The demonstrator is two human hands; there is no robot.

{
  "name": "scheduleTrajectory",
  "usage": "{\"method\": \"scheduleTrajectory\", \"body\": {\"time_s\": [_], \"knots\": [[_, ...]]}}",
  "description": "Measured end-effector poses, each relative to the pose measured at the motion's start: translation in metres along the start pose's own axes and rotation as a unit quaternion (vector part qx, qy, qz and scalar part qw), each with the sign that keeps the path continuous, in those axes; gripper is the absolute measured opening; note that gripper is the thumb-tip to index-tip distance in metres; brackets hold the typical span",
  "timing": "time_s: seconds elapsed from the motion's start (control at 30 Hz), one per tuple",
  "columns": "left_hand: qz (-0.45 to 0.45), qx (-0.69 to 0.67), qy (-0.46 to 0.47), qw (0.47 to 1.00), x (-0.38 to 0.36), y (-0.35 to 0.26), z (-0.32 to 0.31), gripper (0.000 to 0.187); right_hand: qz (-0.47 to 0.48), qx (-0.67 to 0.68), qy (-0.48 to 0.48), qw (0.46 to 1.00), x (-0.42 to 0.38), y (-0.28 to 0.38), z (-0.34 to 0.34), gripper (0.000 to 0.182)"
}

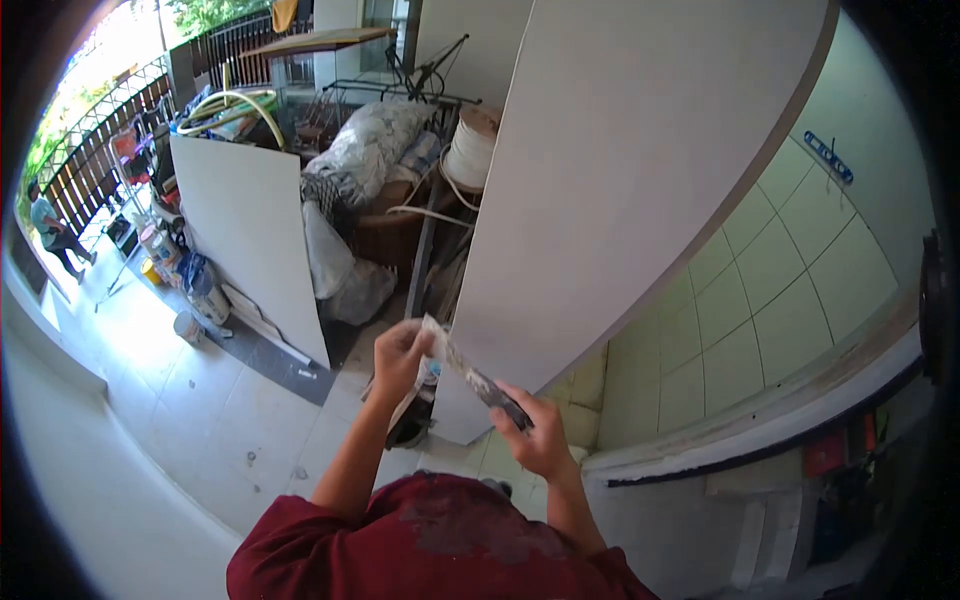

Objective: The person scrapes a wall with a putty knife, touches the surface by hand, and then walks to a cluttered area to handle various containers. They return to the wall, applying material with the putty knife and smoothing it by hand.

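Observation:
In front of my chest, a long narrow tool (pixel 472 376) slants down from left to right. Its upper part is whitish and smeared, and its lower end is dark; its exact kind cannot be told. My left hand (pixel 398 358) is closed with fingertips pinching at the whitish upper end. Around the dark lower end, my right hand (pixel 537 437) is wrapped, thumb along its side. Just behind the tool stands a large pale panel (pixel 600 170), tilted and reaching past the top of the view.
Left of the panel are a bundle in clear plastic (pixel 375 140), a spool of white cord (pixel 470 150) and a white board (pixel 250 230). Several buckets (pixel 205 295) line the floor. A person (pixel 55 230) stands far left. A blue level (pixel 828 157) is by the tiled wall (pixel 770 290).

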State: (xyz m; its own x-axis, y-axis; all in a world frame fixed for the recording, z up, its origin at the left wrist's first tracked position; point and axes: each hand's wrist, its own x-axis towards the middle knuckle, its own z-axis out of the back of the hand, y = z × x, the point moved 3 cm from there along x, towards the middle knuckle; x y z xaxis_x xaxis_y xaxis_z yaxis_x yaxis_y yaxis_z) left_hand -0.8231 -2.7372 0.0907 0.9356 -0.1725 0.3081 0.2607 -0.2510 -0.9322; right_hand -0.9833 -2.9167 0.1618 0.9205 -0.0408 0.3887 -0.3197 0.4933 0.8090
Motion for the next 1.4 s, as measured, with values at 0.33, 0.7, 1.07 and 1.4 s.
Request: {"method": "scheduleTrajectory", "body": {"time_s": [0.33, 0.7, 1.07, 1.4], "knots": [[-0.081, -0.046, -0.016, 0.996, 0.029, -0.001, -0.031, 0.052, 0.029, -0.139, -0.017, 0.99, 0.051, -0.019, -0.031, 0.03], [-0.073, -0.074, 0.017, 0.994, 0.092, -0.011, -0.029, 0.084, 0.053, -0.23, -0.077, 0.969, 0.05, -0.026, -0.037, 0.032], [-0.249, -0.087, -0.211, 0.941, 0.175, -0.05, 0.043, 0.087, 0.088, -0.266, -0.072, 0.957, 0.052, -0.029, -0.035, 0.04], [-0.205, -0.099, -0.127, 0.965, 0.165, -0.012, -0.044, 0.085, 0.048, -0.261, -0.044, 0.963, 0.049, -0.02, -0.041, 0.038]]}}
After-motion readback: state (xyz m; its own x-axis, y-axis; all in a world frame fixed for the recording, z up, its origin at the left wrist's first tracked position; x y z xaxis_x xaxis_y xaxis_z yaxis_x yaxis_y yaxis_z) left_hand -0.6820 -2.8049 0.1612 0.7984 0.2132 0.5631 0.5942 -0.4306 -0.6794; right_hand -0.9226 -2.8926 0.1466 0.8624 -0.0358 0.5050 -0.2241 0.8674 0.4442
